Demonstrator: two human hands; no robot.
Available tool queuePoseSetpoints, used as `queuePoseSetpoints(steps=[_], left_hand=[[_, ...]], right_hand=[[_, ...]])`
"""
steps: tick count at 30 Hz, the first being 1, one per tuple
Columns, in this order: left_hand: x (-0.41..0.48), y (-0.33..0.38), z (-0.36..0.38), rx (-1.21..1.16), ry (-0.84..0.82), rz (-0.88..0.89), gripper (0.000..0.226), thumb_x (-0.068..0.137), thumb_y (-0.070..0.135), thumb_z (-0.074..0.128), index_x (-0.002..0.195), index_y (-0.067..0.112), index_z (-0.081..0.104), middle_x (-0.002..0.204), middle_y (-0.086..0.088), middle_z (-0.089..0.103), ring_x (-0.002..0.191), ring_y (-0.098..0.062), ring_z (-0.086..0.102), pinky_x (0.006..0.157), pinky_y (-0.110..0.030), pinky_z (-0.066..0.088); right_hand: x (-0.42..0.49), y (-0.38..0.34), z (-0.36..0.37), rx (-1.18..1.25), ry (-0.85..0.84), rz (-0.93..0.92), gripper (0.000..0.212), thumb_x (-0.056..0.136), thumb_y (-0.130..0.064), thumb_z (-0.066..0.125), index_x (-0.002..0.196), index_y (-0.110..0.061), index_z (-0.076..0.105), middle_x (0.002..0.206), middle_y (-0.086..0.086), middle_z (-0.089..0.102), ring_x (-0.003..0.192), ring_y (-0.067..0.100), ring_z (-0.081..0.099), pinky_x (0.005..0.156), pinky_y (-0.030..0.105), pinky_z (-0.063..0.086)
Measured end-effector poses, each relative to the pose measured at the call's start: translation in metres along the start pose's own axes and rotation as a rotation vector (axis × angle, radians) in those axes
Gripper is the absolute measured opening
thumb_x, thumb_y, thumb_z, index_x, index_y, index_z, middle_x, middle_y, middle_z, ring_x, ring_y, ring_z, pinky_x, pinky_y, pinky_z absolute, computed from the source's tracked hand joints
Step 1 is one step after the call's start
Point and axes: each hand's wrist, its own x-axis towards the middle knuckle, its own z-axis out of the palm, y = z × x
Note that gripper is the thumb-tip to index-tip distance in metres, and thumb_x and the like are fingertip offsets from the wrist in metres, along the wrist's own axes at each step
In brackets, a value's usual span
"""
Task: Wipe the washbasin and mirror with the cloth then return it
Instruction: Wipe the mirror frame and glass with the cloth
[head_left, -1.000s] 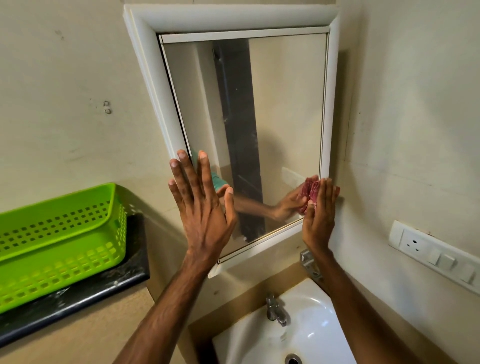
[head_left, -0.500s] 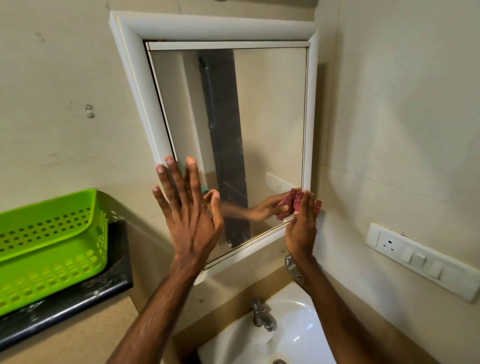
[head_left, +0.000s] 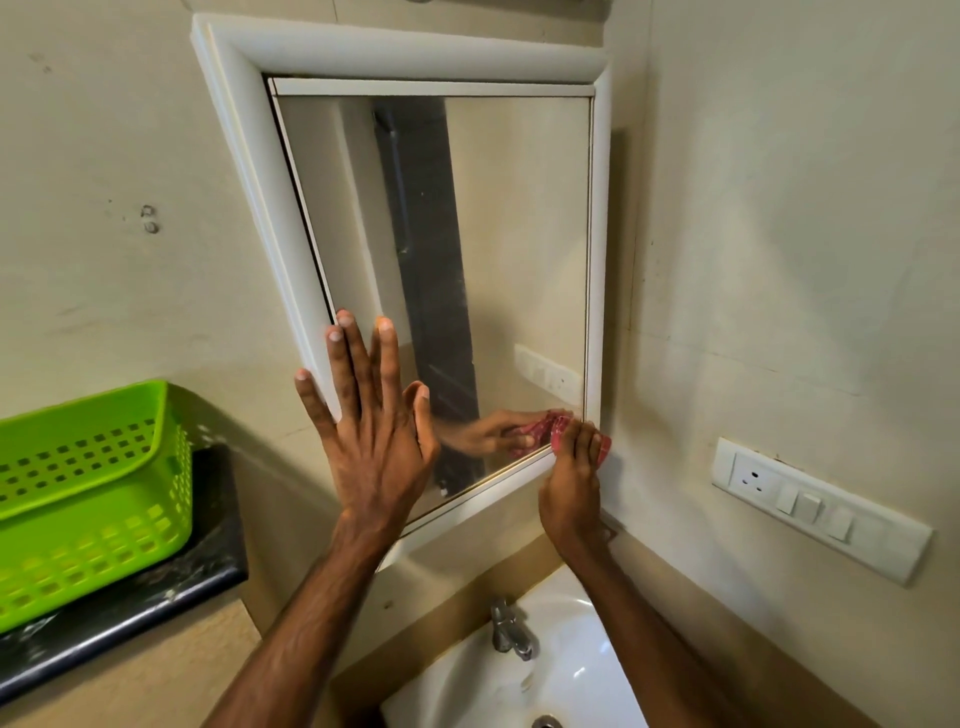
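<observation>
Two bare hands are up at the mirror (head_left: 519, 234), which hangs on the wall in a white frame (head_left: 249, 156). The left hand (head_left: 376, 436) is open, with straight and spread fingers, and it lies flat against the lower left part of the mirror. The thumb and the longer fingers are over the glass, while the outer fingers lie across the frame. It holds nothing.

The right hand (head_left: 571, 488) is at the lower right corner of the mirror. Its fingers are curled over a red cloth (head_left: 602, 448) and press it against the glass and the frame just at that corner. Only a small part of the cloth shows, past the fingertips and on the right side of the hand. In the glass the reflection of this hand appears, with the cloth bunched inside it.

Below the mirror stands the white washbasin (head_left: 571, 649), with a metal tap (head_left: 511, 631) at its back edge. The right forearm passes over the right side of the basin, and the left forearm comes up beside its left side.

To the left there is a black worktop (head_left: 130, 613). A green basket (head_left: 93, 493) with small square holes stands on it, near the right end of the worktop and well apart from both hands. On the right wall a white switch panel (head_left: 821, 506) with one socket is fixed, lower than the cloth and apart from it.
</observation>
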Motion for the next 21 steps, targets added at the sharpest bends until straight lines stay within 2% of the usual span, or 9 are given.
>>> queuePoseSetpoints(steps=[2, 4, 6, 8, 11, 13, 18, 21], left_hand=[[0.0, -0.001, -0.001, -0.001, -0.001, 0.01, 0.077, 0.1, 0.055, 0.034, 0.161, 0.019, 0.001, 0.167, -0.013, -0.004, 0.153, -0.025, -0.013, 0.119, -0.061, 0.001], [0.0, -0.001, -0.001, -0.004, -0.002, 0.021, 0.077, 0.1, 0.055, 0.034, 0.161, 0.019, 0.002, 0.167, -0.014, -0.003, 0.155, -0.027, -0.009, 0.119, -0.062, 0.001], [0.0, 0.0, 0.0, -0.008, -0.004, 0.02, 0.076, 0.1, 0.054, 0.034, 0.161, 0.019, 0.004, 0.167, -0.014, -0.002, 0.155, -0.029, -0.003, 0.119, -0.062, 0.002], [-0.001, -0.001, 0.002, -0.017, -0.002, 0.016, 0.075, 0.101, 0.053, 0.035, 0.161, 0.02, 0.005, 0.167, -0.014, -0.001, 0.156, -0.029, -0.001, 0.119, -0.062, 0.002], [0.0, -0.001, 0.002, -0.007, -0.006, 0.014, 0.074, 0.101, 0.054, 0.032, 0.161, 0.021, 0.004, 0.167, -0.014, -0.001, 0.156, -0.029, -0.001, 0.119, -0.062, 0.002], [0.0, 0.0, 0.001, -0.003, -0.006, 0.016, 0.074, 0.101, 0.054, 0.031, 0.161, 0.021, 0.003, 0.167, -0.014, 0.0, 0.156, -0.029, -0.001, 0.119, -0.062, 0.002], [0.0, -0.001, -0.003, -0.04, 0.003, 0.022, 0.07, 0.102, 0.05, 0.028, 0.161, 0.021, 0.003, 0.168, -0.013, -0.001, 0.156, -0.028, -0.001, 0.12, -0.06, 0.001], [-0.001, -0.003, -0.005, -0.061, -0.008, 0.042, 0.069, 0.103, 0.048, 0.028, 0.161, 0.019, 0.004, 0.167, -0.014, -0.001, 0.156, -0.028, -0.001, 0.12, -0.06, -0.001]], right_hand=[[0.013, 0.001, -0.005, 0.041, 0.017, 0.027, 0.083, 0.091, 0.002, 0.071, 0.161, -0.005, 0.027, 0.166, 0.021, 0.031, 0.154, 0.043, 0.028, 0.121, 0.047, 0.036], [0.034, 0.003, -0.014, 0.07, 0.034, 0.079, 0.083, 0.087, 0.004, 0.075, 0.157, -0.001, 0.032, 0.161, 0.025, 0.037, 0.15, 0.047, 0.033, 0.119, 0.055, 0.04], [0.046, 0.0, -0.018, 0.073, 0.034, 0.135, 0.086, 0.085, 0.0, 0.079, 0.156, 0.002, 0.031, 0.159, 0.029, 0.038, 0.148, 0.05, 0.034, 0.116, 0.06, 0.041], [0.039, -0.011, -0.015, 0.039, 0.022, 0.169, 0.091, 0.083, -0.003, 0.081, 0.157, 0.004, 0.028, 0.159, 0.03, 0.036, 0.149, 0.05, 0.032, 0.117, 0.057, 0.041], [0.006, -0.029, -0.002, -0.009, 0.007, 0.126, 0.096, 0.08, -0.001, 0.082, 0.158, 0.004, 0.025, 0.161, 0.031, 0.031, 0.152, 0.05, 0.027, 0.119, 0.057, 0.039], [-0.018, -0.042, 0.002, 0.007, -0.014, 0.086, 0.099, 0.079, 0.0, 0.082, 0.158, 0.004, 0.023, 0.163, 0.031, 0.028, 0.153, 0.049, 0.024, 0.115, 0.058, 0.044], [-0.076, -0.083, 0.005, 0.143, -0.094, 0.015, 0.099, 0.082, 0.0, 0.079, 0.161, -0.002, 0.017, 0.165, 0.024, 0.029, 0.147, 0.044, 0.041, 0.109, 0.046, 0.053], [-0.089, -0.085, 0.001, 0.195, -0.119, -0.086, 0.093, 0.087, 0.002, 0.073, 0.162, -0.004, 0.018, 0.168, 0.018, 0.026, 0.151, 0.039, 0.037, 0.113, 0.041, 0.049]])
